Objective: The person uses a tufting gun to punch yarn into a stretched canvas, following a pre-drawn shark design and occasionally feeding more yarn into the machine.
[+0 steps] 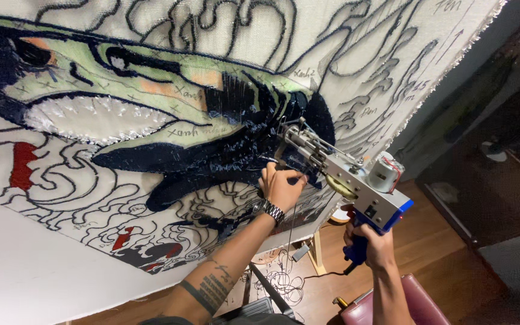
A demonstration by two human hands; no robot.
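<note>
A large white tufting cloth (356, 66) stretches across a frame, drawn with dark outlines and partly filled with navy, pale green, orange and red yarn. A silver and blue tufting gun (356, 180) points its needle at the navy patch (236, 150). My right hand (371, 244) grips the gun's blue handle from below. My left hand (281, 186), with a metal watch at the wrist, has its fingers closed on dark yarn by the gun's front end, against the cloth.
A wooden frame leg (316, 253) stands on the brown wood floor (446, 265). A maroon padded seat (416, 301) sits at the bottom right. Dark furniture (495, 162) fills the right side. A cable trails on the floor below the frame.
</note>
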